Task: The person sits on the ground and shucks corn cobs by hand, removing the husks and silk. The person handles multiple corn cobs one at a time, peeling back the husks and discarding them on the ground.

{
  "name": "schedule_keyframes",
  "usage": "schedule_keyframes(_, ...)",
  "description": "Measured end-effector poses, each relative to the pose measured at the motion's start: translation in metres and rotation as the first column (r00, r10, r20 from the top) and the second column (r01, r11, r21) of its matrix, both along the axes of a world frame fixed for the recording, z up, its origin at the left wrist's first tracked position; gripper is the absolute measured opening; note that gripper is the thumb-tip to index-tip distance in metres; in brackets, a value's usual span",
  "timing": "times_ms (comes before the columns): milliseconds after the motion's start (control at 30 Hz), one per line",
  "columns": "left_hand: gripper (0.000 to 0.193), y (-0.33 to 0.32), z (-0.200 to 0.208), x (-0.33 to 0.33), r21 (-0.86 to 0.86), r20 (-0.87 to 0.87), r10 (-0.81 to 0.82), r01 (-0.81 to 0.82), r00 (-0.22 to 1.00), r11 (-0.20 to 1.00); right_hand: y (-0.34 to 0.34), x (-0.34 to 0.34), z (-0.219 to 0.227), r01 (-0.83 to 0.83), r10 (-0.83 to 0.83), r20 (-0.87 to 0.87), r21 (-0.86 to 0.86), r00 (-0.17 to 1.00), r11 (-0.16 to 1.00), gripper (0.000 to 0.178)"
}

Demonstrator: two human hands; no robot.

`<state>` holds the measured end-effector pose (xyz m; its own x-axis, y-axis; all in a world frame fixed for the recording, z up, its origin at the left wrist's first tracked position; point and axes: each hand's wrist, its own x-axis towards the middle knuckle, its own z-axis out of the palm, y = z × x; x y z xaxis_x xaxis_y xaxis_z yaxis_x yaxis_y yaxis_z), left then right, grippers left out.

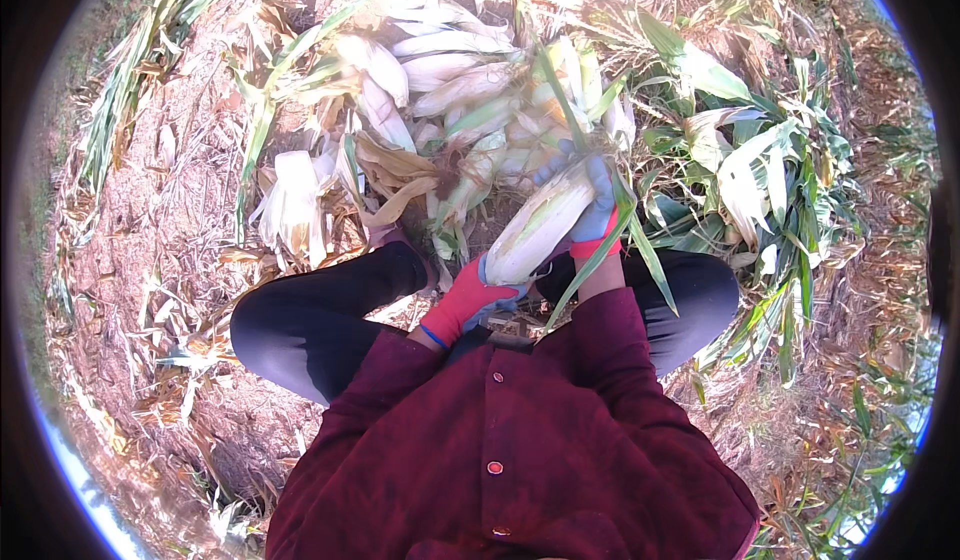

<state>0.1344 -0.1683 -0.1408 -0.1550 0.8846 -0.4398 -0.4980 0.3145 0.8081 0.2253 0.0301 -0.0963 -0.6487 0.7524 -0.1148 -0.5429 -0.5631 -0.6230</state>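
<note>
Ideally, the left hand (472,296), gripping the near end of the corn (540,224), should brace while the right hand (598,200), gripping its far end, pulls evenly.

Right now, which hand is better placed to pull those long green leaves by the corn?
Probably the right hand: it is at the far end of the corn, with the green leaves right beside its wrist. The left hand holds the near end, farther from most of them.
</note>
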Motion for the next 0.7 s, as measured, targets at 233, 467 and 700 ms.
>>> schedule_keyframes(233,0.057,-0.014,-0.055,0.017,-0.244,-0.176,-0.212,0.166,0.961,0.956,-0.005,0.004,-0.002,-0.181,0.182,0.035,-0.022,0.983,0.983,0.047)
schedule_keyframes(467,0.055,-0.027,-0.081,0.032,-0.088,-0.511,-0.216,0.2,0.832,0.976,-0.036,-0.028,0.041,-0.447,0.072,0.548,0.592,0.834,0.67,0.049)
schedule_keyframes(700,0.047,-0.023,-0.07,0.017,-0.286,-0.561,-0.521,0.44,0.643,0.851,-0.122,-0.06,0.004,-0.653,-0.145,0.699,0.709,0.7,0.264,0.039)
